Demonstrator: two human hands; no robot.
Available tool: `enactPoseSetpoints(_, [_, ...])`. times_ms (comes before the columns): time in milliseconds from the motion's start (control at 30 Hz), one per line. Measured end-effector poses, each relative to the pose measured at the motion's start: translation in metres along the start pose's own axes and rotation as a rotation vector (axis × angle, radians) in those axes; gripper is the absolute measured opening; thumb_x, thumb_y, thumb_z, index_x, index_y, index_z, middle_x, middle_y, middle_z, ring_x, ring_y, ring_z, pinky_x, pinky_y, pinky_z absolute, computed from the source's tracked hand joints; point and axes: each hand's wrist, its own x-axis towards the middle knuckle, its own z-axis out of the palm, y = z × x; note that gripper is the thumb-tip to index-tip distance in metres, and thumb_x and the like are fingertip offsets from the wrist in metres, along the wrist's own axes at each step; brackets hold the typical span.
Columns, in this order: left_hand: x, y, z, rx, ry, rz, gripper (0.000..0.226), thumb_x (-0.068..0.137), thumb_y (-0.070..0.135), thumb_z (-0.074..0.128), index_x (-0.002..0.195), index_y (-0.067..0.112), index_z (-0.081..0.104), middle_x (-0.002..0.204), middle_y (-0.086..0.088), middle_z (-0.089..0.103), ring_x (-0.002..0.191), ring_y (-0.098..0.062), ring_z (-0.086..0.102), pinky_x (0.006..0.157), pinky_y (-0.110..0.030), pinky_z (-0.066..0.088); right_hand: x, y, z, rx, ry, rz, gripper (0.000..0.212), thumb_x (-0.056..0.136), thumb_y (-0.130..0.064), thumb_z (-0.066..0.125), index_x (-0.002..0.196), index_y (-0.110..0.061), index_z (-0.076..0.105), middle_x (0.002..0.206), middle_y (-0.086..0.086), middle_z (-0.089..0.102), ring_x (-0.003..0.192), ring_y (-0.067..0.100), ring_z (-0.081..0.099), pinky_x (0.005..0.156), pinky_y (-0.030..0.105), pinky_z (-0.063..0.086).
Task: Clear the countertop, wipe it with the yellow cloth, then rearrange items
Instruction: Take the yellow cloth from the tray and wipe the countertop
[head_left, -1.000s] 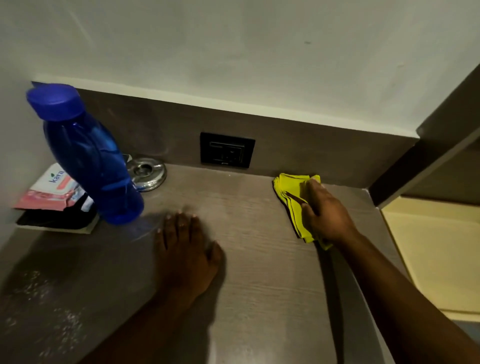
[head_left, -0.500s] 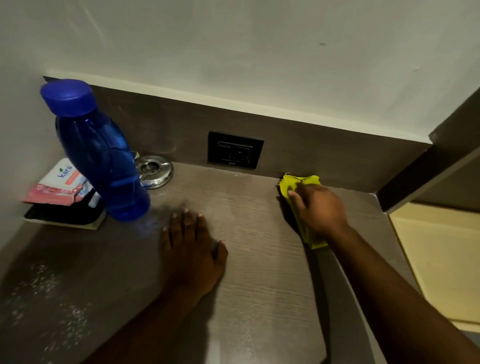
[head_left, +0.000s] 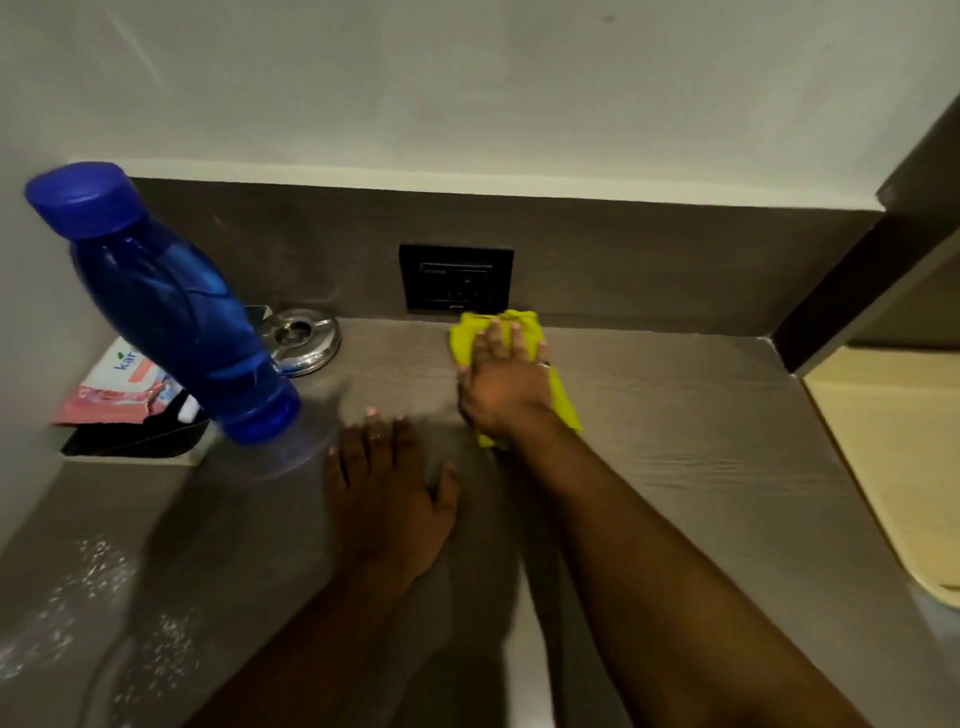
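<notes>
Yellow cloth (head_left: 563, 400), folded into a soft, slightly rumpled pad, lies flat on the counter (head_left: 701, 441) at its back edge, just below a black rectangular wall socket (head_left: 456, 278) set in the dark splashback. Your right hand (head_left: 506, 382) rests on top of the cloth with the palm down and the fingers stretched forward and close together, pressing it to the surface rather than pinching it; bright yellow shows past your fingertips and along the right side of your wrist. Your left hand (head_left: 387, 486) lies flat on the bare counter just beside and nearer to you, fingers spread, holding nothing.

The counter is a grey-brown laminate with a fine wood-grain pattern running left to right. Near its front left corner the surface carries a scatter of pale specks (head_left: 98, 587).

To the left stands a translucent blue plastic bottle (head_left: 171, 312) with a curved, waisted body and a wide, round, opaque blue cap; it appears to lean in the wide-angle view. Behind its base sits a round, shiny steel ashtray (head_left: 306, 340) with a notched rim. In the far left corner, a flat pink and white packet (head_left: 117, 387) printed with the letters "kar" lies on top of a dark, flat object (head_left: 135, 439), which in turn lies on something thin and pale whose edge shows underneath.

At the right, a smooth cream-coloured surface (head_left: 893, 467) sits lower than the counter.
</notes>
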Motion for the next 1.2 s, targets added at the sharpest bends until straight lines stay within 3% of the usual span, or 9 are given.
enactPoseSetpoints(133, [0.002,-0.001,0.004,0.022,0.033,0.004,0.079,0.082,0.059,0.02,0.143,0.012,0.035,0.152,-0.022,0.031,0.14,-0.044,0.025,0.111,-0.056,0.024,0.01,-0.014,-0.004,-0.027,-0.021,-0.204,0.063,0.096,-0.039,0.036,0.153,-0.015,0.021,0.164,0.003,0.01,0.152,0.027,0.003,0.12,0.055,0.001])
enactPoseSetpoints(367, [-0.003,-0.003,-0.003,0.013,0.035,0.02,0.08,0.082,0.059,0.024,0.146,0.011,0.032,0.153,-0.021,0.028,0.142,-0.042,0.021,0.113,-0.055,0.021,-0.003,0.012,-0.008,0.023,-0.036,-0.251,0.06,0.098,-0.039,0.036,0.153,-0.021,0.022,0.165,0.001,0.007,0.152,0.02,0.004,0.121,0.046,0.001])
enactPoseSetpoints(500, [-0.002,-0.005,-0.002,-0.013,0.012,0.041,0.077,0.087,0.06,0.025,0.149,0.013,0.023,0.158,-0.02,0.018,0.145,-0.04,0.014,0.117,-0.055,0.013,-0.039,0.082,-0.014,0.083,-0.009,-0.126,0.057,0.1,-0.035,0.038,0.153,-0.017,0.024,0.164,0.007,0.009,0.152,0.024,0.007,0.12,0.044,0.002])
enactPoseSetpoints(700, [-0.001,-0.009,0.001,-0.043,0.019,0.066,0.083,0.081,0.063,0.013,0.147,0.015,0.019,0.156,-0.02,0.019,0.143,-0.043,0.017,0.113,-0.058,0.017,-0.15,0.173,-0.032,0.103,0.137,0.284,0.055,0.1,-0.032,0.04,0.15,-0.011,0.032,0.162,0.012,0.017,0.15,0.03,0.012,0.121,0.049,0.012])
enactPoseSetpoints(833, [0.004,-0.01,0.006,-0.016,0.035,0.043,0.081,0.08,0.064,0.02,0.146,0.016,0.025,0.154,-0.02,0.027,0.139,-0.043,0.026,0.109,-0.058,0.025,-0.213,0.117,-0.013,0.137,0.092,0.465,0.063,0.1,-0.031,0.038,0.154,-0.01,0.015,0.164,0.013,0.003,0.151,0.031,-0.001,0.121,0.051,0.001])
enactPoseSetpoints(933, [0.0,-0.008,0.008,-0.017,0.04,0.052,0.08,0.082,0.062,0.024,0.145,0.013,0.031,0.152,-0.023,0.031,0.138,-0.044,0.029,0.11,-0.058,0.025,-0.236,0.022,0.013,0.096,0.072,0.306,0.068,0.097,-0.033,0.04,0.154,-0.008,0.012,0.163,0.016,0.004,0.15,0.037,0.0,0.119,0.055,-0.003])
enactPoseSetpoints(1067, [0.004,-0.017,0.001,-0.123,-0.109,0.057,0.08,0.089,0.065,0.023,0.151,0.016,0.014,0.161,-0.016,0.006,0.147,-0.037,0.003,0.117,-0.053,0.004,-0.238,-0.014,0.01,0.173,0.021,0.177,0.062,0.1,-0.041,0.03,0.155,-0.018,0.014,0.165,0.004,0.002,0.152,0.024,-0.003,0.12,0.046,-0.005])
enactPoseSetpoints(1133, [-0.001,-0.02,-0.01,-0.26,-0.164,0.02,0.074,0.093,0.061,0.025,0.151,0.017,0.015,0.162,-0.013,0.004,0.148,-0.033,-0.002,0.119,-0.049,0.002,-0.247,0.01,-0.009,0.449,0.056,0.135,0.053,0.101,-0.035,0.034,0.151,-0.016,0.031,0.162,0.004,0.02,0.151,0.02,0.011,0.121,0.035,0.003])
enactPoseSetpoints(1200, [-0.025,-0.008,-0.02,-0.397,-0.06,0.003,0.062,0.097,0.048,0.034,0.147,0.012,0.03,0.16,-0.016,0.016,0.148,-0.035,0.007,0.121,-0.05,0.009,-0.266,0.045,-0.029,0.613,0.202,0.21,0.047,0.098,-0.031,0.037,0.136,-0.009,0.053,0.148,0.012,0.046,0.145,0.027,0.032,0.119,0.034,0.018])
